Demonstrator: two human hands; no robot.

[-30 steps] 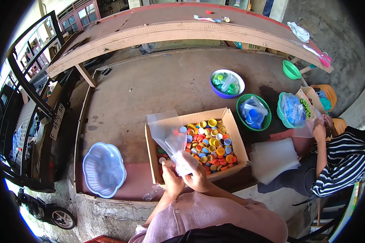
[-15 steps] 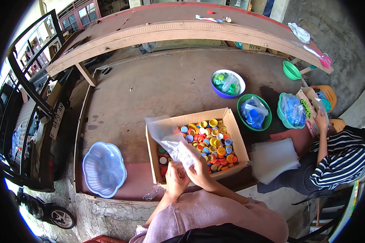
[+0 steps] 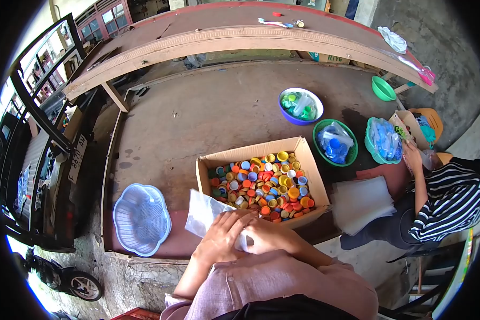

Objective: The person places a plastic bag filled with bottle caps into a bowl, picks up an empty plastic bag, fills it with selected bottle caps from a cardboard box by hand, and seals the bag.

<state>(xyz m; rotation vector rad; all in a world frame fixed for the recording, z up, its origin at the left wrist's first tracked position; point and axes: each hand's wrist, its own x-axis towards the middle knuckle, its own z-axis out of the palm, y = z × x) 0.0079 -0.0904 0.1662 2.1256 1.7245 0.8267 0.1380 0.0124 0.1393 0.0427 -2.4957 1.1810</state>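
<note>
Close in front of my body, my left hand [image 3: 222,233] and my right hand [image 3: 265,233] are together, fingers closed around a translucent plastic bag [image 3: 201,212]. The bag's flat end sticks out to the left, past the near left corner of a cardboard box [image 3: 316,173]. My fingers hide the rest of the bag and whatever is in it. Inside the box lie many loose bottle caps [image 3: 265,188] in yellow, orange, red, blue and white. The box stands just beyond my hands.
A pale blue plastic basket [image 3: 142,220] stands at the left. Right of the box are a purple bowl [image 3: 300,121], a green basin [image 3: 316,140] and a teal basket [image 3: 381,159] with bagged items, plus stacked plastic sheets [image 3: 362,205]. A person in striped sleeves [image 3: 450,200] sits at the right.
Both hands have come down toward my body with the bag, which now points left instead of up over the box. The co-worker's hand has moved toward the teal basket.
</note>
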